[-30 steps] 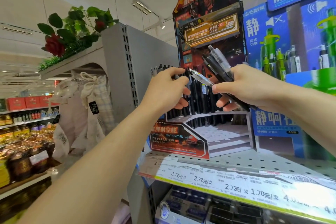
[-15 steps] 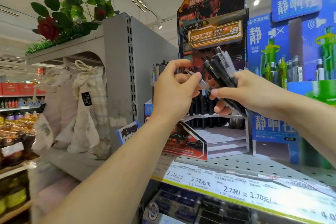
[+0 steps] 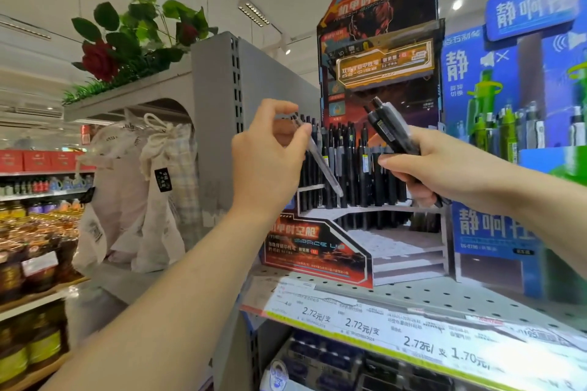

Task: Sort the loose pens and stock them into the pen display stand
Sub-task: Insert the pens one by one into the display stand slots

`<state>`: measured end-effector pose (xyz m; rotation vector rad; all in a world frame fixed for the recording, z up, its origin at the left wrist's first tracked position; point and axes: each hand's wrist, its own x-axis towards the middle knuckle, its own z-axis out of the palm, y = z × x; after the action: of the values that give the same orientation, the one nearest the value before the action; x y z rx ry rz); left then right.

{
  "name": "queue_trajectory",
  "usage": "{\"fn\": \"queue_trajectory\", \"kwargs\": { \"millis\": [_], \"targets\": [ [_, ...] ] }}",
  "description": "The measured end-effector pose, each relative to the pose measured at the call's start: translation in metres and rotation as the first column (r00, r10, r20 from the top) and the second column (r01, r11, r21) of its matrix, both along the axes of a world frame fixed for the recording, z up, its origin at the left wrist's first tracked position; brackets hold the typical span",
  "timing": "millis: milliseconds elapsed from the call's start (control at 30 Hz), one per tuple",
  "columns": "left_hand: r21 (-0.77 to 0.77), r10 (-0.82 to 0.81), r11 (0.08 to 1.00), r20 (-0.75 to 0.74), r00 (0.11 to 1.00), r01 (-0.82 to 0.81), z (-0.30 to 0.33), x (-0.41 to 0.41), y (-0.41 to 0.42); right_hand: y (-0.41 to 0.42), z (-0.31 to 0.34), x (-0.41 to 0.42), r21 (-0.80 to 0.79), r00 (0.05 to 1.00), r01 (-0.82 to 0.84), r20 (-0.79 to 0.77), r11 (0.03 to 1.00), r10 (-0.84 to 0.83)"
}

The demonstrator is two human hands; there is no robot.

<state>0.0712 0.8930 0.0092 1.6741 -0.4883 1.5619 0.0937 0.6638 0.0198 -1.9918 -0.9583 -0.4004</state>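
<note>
Left hand [image 3: 270, 155] drew one pen [image 3: 320, 159] away.

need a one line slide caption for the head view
Left hand pinches a clear pen before the pen display stand; right hand grips a bundle of dark pens.

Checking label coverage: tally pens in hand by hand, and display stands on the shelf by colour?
Clear pen in left hand: 1
Dark pens bunched in right hand: exact count hidden, at least 2
Red-orange display stand: 1
Blue-green display stand: 1
Total: 2 stands, at least 3 held pens
</note>
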Motion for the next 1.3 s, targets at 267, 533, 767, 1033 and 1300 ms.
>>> {"fn": "queue_trajectory", "kwargs": {
  "millis": [267,533,767,1033,1300],
  "targets": [
    [0.185,0.135,0.973,0.013,0.991,-0.135,-0.002,0.01,-0.016,-0.008,0.0,0.005,0.042,0.999,0.041,0.013,0.998,-0.042],
    [0.484,0.377,0.847,-0.259,0.89,-0.218,0.01,0.009,-0.02,-0.007,-0.001,0.007,0.089,0.997,0.071,0.022,0.993,-0.073],
    [0.595,0.44,0.796,-0.442,0.782,-0.111,0.021,0.004,-0.023,-0.003,-0.002,-0.001,0.039,0.992,0.121,-0.028,0.992,-0.12],
    [0.188,0.01,0.977,-0.503,0.864,0.099,0.008,0.01,-0.03,-0.001,-0.002,-0.006,0.085,0.991,0.05,-0.129,0.995,-0.038],
    [-0.172,-0.446,0.895,-0.395,0.803,0.412,0.001,-0.002,-0.046,-0.002,-0.001,-0.006,0.073,0.987,-0.027,-0.153,0.997,0.038]
  ]
}}
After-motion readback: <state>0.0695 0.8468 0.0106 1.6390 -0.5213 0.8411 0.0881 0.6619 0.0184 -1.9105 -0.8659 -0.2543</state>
